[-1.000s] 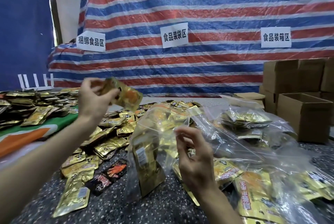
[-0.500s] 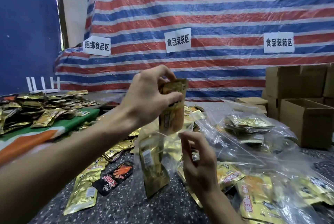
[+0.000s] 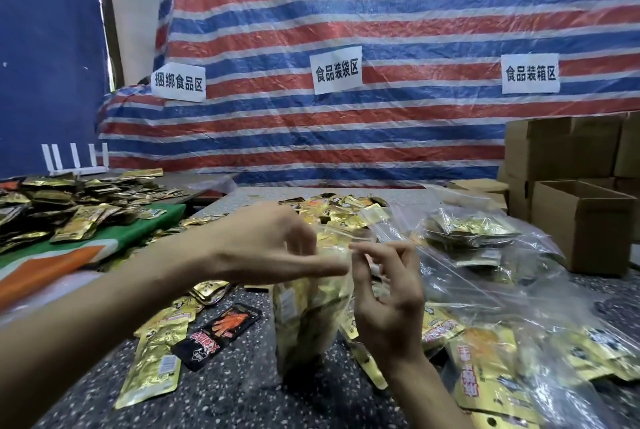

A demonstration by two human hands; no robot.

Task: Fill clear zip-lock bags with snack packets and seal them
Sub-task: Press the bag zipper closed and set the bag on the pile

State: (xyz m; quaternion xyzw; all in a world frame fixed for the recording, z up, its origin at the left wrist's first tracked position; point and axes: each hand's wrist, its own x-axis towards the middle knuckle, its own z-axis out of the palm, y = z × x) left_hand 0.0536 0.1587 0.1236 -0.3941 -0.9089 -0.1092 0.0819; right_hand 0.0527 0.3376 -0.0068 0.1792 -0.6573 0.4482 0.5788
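The clear zip-lock bag [image 3: 301,342] stands upright on the speckled counter [image 3: 235,394] just in front of the person. Its bottom touches the surface and its body is stuffed with gold snack packets [image 3: 322,293] (one shows a white label on the left side). The right hand [image 3: 388,293] pinches the bag's top edge between thumb and forefinger, with its other fingers loosely curled. The left hand [image 3: 273,245] is at the bag's mouth, thumb stretched along the rim toward the right hand. Its fingers [image 3: 301,238] curl downward and are blurred, so I cannot tell whether they grip anything.

Left of the bag, loose gold packets [image 3: 156,359] and a black packet [image 3: 221,328] lie flat, with bare counter in front of them. On the right, filled bags [image 3: 467,231] crowd close to the held one, and an open cardboard box [image 3: 581,220] stands beyond them. A heap of packets [image 3: 69,206] sits on a green cloth [image 3: 138,231], well off to the left.
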